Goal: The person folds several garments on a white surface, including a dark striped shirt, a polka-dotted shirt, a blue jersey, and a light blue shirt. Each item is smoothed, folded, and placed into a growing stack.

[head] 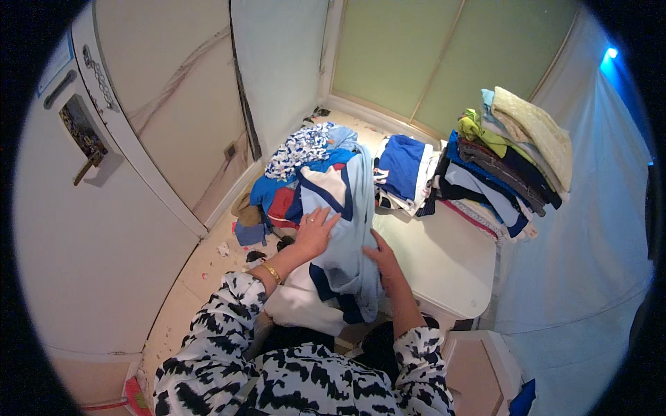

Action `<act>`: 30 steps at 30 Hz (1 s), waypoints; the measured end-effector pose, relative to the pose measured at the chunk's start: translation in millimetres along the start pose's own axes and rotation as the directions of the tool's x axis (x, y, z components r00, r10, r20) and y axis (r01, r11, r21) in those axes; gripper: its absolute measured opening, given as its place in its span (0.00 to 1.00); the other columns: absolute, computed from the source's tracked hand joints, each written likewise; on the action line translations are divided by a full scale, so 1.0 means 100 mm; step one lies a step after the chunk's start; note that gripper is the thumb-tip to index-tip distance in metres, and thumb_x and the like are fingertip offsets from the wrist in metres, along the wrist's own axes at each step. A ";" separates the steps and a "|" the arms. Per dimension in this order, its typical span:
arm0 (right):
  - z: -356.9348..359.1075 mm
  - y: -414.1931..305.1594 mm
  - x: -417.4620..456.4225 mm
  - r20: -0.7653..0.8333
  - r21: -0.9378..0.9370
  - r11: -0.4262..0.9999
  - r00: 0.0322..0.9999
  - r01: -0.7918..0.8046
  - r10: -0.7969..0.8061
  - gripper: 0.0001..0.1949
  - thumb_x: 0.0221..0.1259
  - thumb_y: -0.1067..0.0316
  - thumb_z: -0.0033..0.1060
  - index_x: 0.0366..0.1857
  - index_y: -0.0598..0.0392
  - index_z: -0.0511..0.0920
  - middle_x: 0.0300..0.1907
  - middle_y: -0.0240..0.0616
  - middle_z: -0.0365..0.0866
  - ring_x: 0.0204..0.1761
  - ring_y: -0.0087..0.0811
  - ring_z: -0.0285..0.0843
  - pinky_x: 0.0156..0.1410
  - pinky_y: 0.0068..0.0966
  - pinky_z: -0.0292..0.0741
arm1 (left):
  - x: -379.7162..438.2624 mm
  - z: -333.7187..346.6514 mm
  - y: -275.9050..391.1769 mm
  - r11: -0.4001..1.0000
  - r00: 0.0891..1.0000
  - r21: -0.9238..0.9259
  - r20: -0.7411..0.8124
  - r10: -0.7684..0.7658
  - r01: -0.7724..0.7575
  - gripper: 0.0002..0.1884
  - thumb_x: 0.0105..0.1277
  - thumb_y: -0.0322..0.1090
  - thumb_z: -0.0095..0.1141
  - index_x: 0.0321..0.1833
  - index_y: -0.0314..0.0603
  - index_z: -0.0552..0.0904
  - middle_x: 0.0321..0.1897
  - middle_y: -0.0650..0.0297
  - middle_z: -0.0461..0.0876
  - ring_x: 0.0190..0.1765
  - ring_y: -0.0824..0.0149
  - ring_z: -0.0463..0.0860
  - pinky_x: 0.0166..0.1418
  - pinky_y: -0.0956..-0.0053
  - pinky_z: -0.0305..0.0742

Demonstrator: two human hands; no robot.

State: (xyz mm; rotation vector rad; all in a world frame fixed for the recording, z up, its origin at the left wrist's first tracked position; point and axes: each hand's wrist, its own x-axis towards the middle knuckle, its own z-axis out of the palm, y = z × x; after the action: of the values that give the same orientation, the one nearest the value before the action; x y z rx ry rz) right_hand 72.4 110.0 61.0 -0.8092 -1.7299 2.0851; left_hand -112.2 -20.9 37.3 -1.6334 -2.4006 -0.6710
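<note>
A light blue knit garment (pixel 341 255) with a navy-edged white V-shaped panel lies in front of me, partly folded lengthwise. My left hand (pixel 315 234) rests on it just below the navy trim, palm down and fingers spread. At the garment's right edge is my right hand (pixel 384 260), touching the folded layers; whether its fingers pinch the cloth is hard to see. White fabric (pixel 302 304) spreads under the lower end, near my lap. Beyond my left hand sits a loose heap of clothes, with a blue-and-white patterned cloth (pixel 299 151) on top and a red piece (pixel 283 205) below.
A white low table (pixel 442 260) carries a folded stack topped by a blue garment (pixel 403 161) and a taller, leaning pile of folded clothes (pixel 499 161). A white door (pixel 104 244) stands left, a pale curtain (pixel 562 270) right. Small scraps (pixel 223 249) litter the floor.
</note>
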 end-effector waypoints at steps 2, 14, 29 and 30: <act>0.10 -0.07 -0.02 0.061 -0.418 0.899 0.992 0.129 -0.114 0.36 0.50 0.67 0.63 0.69 0.56 0.63 0.56 0.51 0.77 0.56 0.42 0.77 0.60 0.33 0.73 | 0.01 0.04 -0.02 0.988 0.997 -0.135 0.001 -0.081 0.080 0.29 0.59 0.34 0.60 0.65 0.47 0.70 0.63 0.54 0.70 0.66 0.50 0.67 0.65 0.54 0.62; 0.69 0.02 -0.14 0.442 -0.851 0.216 0.875 0.479 -0.198 0.27 0.51 0.72 0.52 0.61 0.51 0.70 0.46 0.48 0.79 0.47 0.49 0.77 0.50 0.43 0.76 | 0.11 0.10 -0.03 0.759 0.931 -0.562 0.057 -0.360 0.328 0.24 0.61 0.39 0.62 0.57 0.33 0.77 0.33 0.59 0.83 0.35 0.71 0.78 0.41 0.75 0.73; 0.35 0.01 -0.50 0.041 -0.406 0.865 0.952 0.294 -0.304 0.25 0.47 0.67 0.59 0.55 0.57 0.76 0.42 0.42 0.83 0.43 0.32 0.81 0.50 0.27 0.75 | 0.20 -0.36 0.59 -0.072 0.840 -0.986 0.165 -0.518 0.150 0.07 0.68 0.28 0.53 0.46 0.37 0.80 0.40 0.67 0.81 0.40 0.76 0.76 0.47 0.81 0.71; 0.27 0.09 -0.51 0.005 -0.316 0.878 0.926 0.360 -0.378 0.25 0.47 0.66 0.58 0.55 0.57 0.76 0.42 0.42 0.83 0.43 0.33 0.81 0.51 0.28 0.76 | 0.19 -0.64 0.81 0.020 0.860 -0.991 0.107 -0.498 0.135 0.07 0.70 0.28 0.50 0.47 0.38 0.79 0.39 0.69 0.79 0.40 0.77 0.75 0.46 0.83 0.69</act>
State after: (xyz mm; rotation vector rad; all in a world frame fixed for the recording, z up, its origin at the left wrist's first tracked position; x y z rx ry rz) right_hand 96.9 57.6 66.8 -0.5515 -2.0276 1.5481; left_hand -53.3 -9.5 122.7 -0.8414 -1.9764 -2.9373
